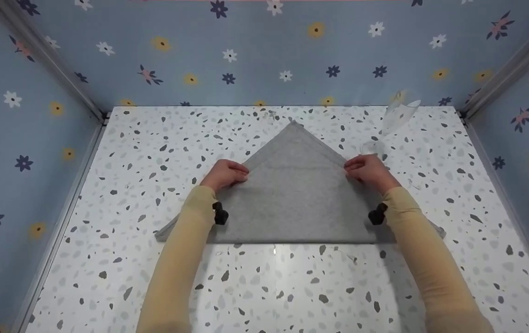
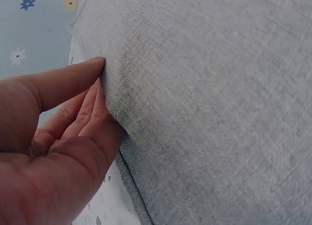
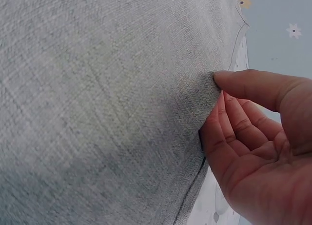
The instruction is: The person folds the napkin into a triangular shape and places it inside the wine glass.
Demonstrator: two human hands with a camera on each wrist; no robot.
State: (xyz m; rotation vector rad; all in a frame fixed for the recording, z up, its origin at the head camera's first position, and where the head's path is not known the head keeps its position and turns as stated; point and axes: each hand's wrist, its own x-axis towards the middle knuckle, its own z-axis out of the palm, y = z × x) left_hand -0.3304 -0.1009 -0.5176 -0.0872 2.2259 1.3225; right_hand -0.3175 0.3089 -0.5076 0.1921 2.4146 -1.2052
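A grey cloth [image 1: 287, 199], folded into a triangle, lies on the speckled table with its point away from me and its long straight side towards me. My left hand [image 1: 226, 175] pinches the left slanting edge about midway. On the opposite slanting edge, my right hand [image 1: 370, 171] pinches the cloth at a similar height. In the left wrist view, the thumb and fingers of the left hand [image 2: 63, 132] are on either side of the hemmed edge. The right wrist view has the right hand [image 3: 263, 137] gripping the cloth's edge the same way.
The white speckled table [image 1: 273, 286] is bounded by blue flowered panels [image 1: 264, 51] at the back and both sides. A clear, shiny plastic-looking piece [image 1: 396, 118] stands at the back right, beyond my right hand. Both wrists carry small black devices [image 1: 220, 215].
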